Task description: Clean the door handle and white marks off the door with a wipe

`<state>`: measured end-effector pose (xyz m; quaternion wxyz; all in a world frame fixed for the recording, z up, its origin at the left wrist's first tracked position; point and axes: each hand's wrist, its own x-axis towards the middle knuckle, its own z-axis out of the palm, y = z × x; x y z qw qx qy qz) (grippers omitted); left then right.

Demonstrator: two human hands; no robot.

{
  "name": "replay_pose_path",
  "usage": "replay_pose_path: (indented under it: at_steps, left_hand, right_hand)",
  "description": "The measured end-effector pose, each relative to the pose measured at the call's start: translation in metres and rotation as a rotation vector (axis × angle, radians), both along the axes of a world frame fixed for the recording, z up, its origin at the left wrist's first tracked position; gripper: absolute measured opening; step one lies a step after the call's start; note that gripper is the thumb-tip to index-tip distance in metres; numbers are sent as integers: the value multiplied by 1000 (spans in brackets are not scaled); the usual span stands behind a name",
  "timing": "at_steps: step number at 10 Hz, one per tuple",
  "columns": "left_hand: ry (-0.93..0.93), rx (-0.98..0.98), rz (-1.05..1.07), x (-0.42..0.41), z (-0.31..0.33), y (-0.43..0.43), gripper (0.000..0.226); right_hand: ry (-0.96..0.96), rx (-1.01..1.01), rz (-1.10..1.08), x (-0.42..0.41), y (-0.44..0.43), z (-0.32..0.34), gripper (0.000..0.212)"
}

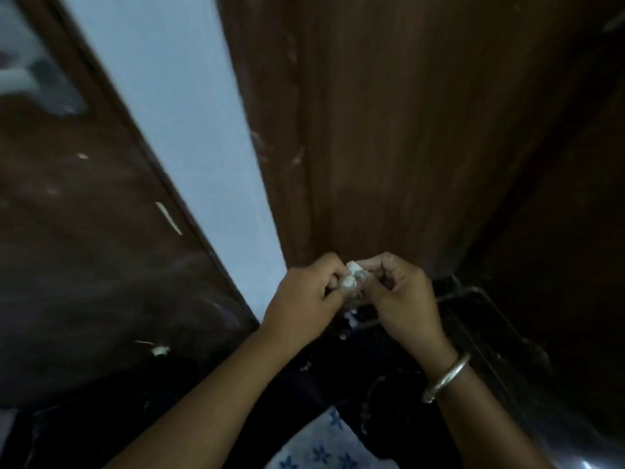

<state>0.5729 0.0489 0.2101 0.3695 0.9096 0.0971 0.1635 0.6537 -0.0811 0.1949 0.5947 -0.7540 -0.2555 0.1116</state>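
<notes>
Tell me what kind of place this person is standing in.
Probably indoors in a home, at a doorway. A brown wooden door with white marks stands beside a pale blue wall, with a second wood panel at the left. Both hands, left hand and right hand, hold a crumpled wipe.

The brown door (pixel 422 130) rises directly ahead of both hands, its face bare and open above them. A dark metal frame (pixel 473 309) crowds the right hand (pixel 402 292); left of the left hand (pixel 304 296), the pale wall (pixel 189 130) stands unobstructed.
</notes>
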Motion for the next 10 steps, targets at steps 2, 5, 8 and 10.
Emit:
replay_pose_path:
  at_steps: [2,5,8,10]
  left_hand:
    - [318,-98,-257,33,-63,-88,27]
    - [1076,-55,-623,43,-127,-148,62]
    - [1039,-75,-576,35,-135,-134,76]
    - [888,-92,-499,34,-128,-120,82]
  right_hand:
    - [7,-303,-189,2,-104,-55,9]
    - [205,-813,-33,0,-166,-117,39]
    - [307,-887,111,-5,-165,-132,47]
    - [132,-793,149,-11,-125,-121,54]
